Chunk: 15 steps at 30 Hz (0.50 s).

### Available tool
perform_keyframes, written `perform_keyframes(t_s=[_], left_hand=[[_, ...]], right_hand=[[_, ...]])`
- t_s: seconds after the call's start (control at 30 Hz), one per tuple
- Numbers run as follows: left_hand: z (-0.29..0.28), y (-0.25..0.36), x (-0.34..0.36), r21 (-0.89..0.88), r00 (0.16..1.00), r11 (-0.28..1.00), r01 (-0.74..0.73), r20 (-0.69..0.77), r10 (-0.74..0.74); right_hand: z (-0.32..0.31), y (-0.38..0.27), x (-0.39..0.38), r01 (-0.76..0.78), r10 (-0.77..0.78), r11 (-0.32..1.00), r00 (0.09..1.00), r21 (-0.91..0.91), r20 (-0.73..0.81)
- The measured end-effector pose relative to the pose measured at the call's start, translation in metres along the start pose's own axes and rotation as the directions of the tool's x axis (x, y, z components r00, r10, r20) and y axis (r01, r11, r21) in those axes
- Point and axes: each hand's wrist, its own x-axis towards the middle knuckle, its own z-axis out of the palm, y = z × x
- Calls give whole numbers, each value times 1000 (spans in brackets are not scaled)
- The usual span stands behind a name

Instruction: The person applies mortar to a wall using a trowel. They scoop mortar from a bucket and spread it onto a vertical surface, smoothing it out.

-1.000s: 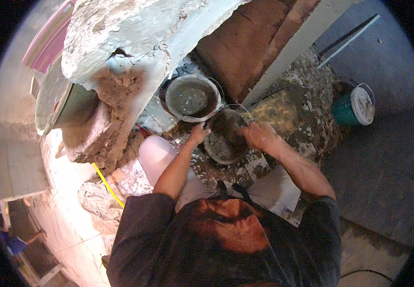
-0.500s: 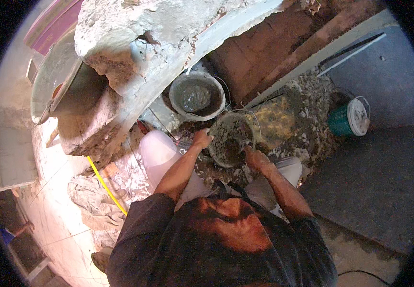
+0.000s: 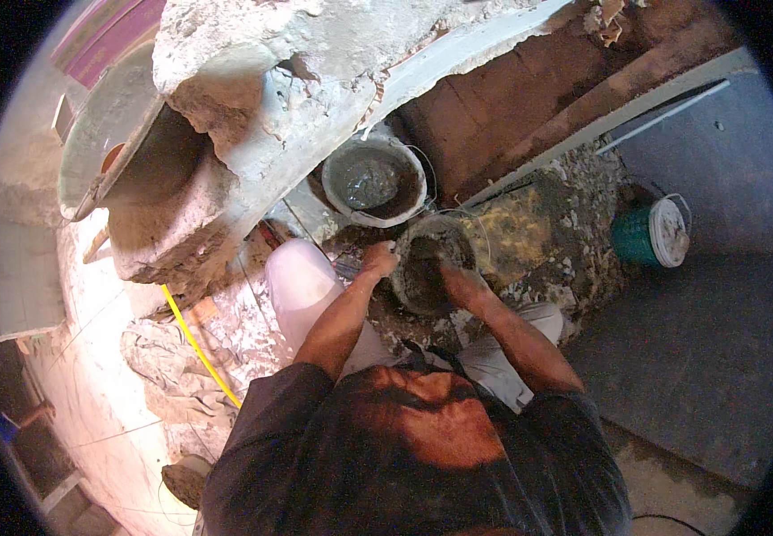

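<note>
My left hand (image 3: 379, 259) is closed on the rim of a round bucket (image 3: 422, 241) holding grey, muddy mortar. My right hand (image 3: 453, 281) reaches down inside that bucket; its fingertips and whatever they grip are hidden. Directly beyond sits a second, pale-rimmed bucket (image 3: 370, 179) with wet grey liquid, its wire handle raised at the right side. My bent legs, in light trousers, frame the nearer bucket, which stands on dirty, rubble-covered ground.
A broken plastered masonry block (image 3: 261, 107) and large grey basin (image 3: 109, 152) fill the upper left. A brown-sided trench (image 3: 529, 89) runs behind. A green lidded pail (image 3: 632, 232) stands right. A yellow hose (image 3: 199, 348) crosses left; another person's arm (image 3: 40, 414) shows at far left.
The nearer bucket has turned upright under my grip. My right hand has moved from the rim's right side down into the bucket. The whole view has shifted slightly as my head moved.
</note>
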Motion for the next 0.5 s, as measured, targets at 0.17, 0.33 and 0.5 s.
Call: perform_keyframes(t_s=[0.17,0.33,0.5], left_hand=[[-12,-14,-19,75,996,997,37,-89,-30],[0,1,-23,252,982,963,-94,-137,132],[6,-21,1,156,1000,987,23,4,-24]], right_hand=[[-152,-53,-28,-73,79,997,764,-36,640],[-84,-37,-51,-106,107,994,870,-30,482],[35,45,-31,192,-185,981,959,-11,216]])
